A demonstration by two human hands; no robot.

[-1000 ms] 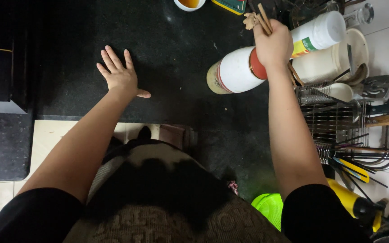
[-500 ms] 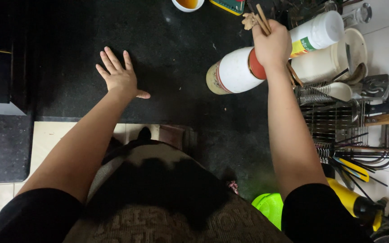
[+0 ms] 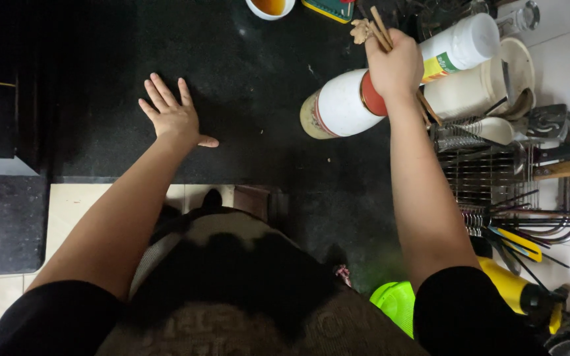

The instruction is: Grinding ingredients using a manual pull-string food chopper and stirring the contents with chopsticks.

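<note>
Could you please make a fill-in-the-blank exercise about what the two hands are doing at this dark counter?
1. The right hand is closed around a bundle of wooden ____.
2. The left hand lies ____ on the dark counter, fingers spread.
3. Beside the right hand stands a white jar with a ____ lid.
4. The wire rack is on the person's ____ side.

Missing words: chopsticks; flat; red; right

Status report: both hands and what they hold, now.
Left hand flat, fingers spread on black countertop, holding nothing. Right hand shut on brown wooden chopsticks. White-and-red jar directly beside it.
</note>
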